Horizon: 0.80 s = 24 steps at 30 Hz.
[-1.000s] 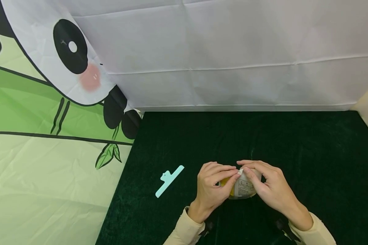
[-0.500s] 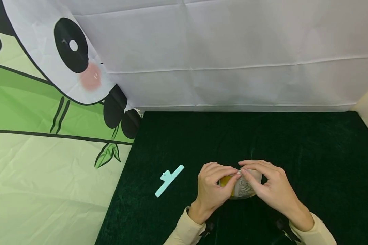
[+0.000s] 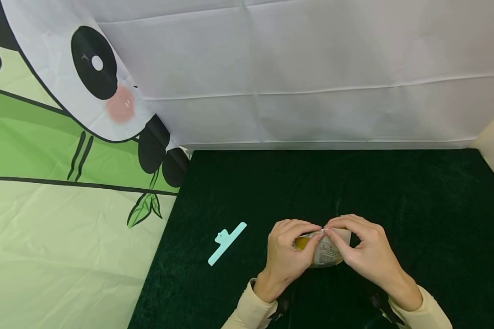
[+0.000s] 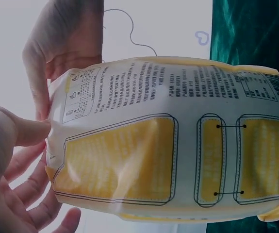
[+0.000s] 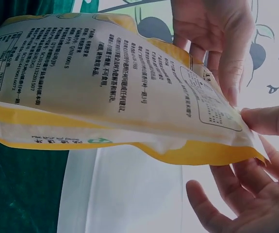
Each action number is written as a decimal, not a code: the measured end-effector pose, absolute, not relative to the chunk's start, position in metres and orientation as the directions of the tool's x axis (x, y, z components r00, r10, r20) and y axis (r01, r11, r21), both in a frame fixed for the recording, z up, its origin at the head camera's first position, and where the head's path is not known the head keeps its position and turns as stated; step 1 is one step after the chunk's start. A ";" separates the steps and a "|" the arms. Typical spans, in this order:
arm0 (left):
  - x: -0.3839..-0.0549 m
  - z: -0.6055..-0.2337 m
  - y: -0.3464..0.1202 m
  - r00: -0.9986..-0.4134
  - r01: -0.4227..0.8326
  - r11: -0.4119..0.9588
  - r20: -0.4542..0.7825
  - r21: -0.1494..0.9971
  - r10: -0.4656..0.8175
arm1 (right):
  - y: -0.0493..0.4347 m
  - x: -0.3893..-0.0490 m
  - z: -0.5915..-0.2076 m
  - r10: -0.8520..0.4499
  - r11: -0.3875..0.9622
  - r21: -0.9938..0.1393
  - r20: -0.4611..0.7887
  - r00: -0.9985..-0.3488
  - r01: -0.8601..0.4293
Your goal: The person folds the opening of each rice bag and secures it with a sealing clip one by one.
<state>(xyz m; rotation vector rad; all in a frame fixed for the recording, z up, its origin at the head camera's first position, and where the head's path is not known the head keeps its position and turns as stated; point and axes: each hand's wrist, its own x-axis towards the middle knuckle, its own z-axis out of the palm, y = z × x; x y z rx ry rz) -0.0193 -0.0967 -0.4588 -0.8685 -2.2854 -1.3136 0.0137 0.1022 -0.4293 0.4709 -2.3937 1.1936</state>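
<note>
A soft white and yellow printed bag [image 3: 328,252], covered in small dark print, stands upright on the dark green cloth. My left hand [image 3: 287,249] pinches its top edge between thumb and fingers. Close beside it, my right hand [image 3: 367,246] pinches the same edge, and the fingertips of both hands nearly meet. In the left wrist view the bag's yellow panels [image 4: 120,160] face the camera, with the left thumb pressed at the edge. From the right wrist, the printed face [image 5: 124,82] shows and the right fingers spread behind the edge. Whether the top is sealed is hidden by the fingers.
A light blue clip [image 3: 227,243] lies slantwise on the cloth to the left of the hands. The dark green cloth [image 3: 428,205] covers the table. A white backdrop [image 3: 313,68] rises at the back, and a green panda-print sheet [image 3: 66,224] hangs at the left.
The small white piece that stuck up between the fingertips is now pressed down under them. Both hands' fingertips have shifted slightly along the bag's edge. The clip has stayed put.
</note>
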 end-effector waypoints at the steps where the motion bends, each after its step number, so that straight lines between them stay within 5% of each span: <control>1: -0.018 -0.458 -0.097 -0.751 0.660 0.372 0.570 0.652 0.333 | 0.102 0.014 -0.429 -0.114 0.572 -0.669 0.509 -0.853 -0.475; 10: -0.012 -0.452 -0.102 -0.808 0.583 0.339 0.485 0.738 0.333 | 0.095 0.019 -0.430 -0.146 0.576 -0.650 0.514 -0.845 -0.495; 24: -0.009 -0.453 -0.109 -0.802 0.591 0.339 0.488 0.732 0.346 | 0.087 0.025 -0.421 -0.187 0.624 -0.629 0.456 -0.870 -0.464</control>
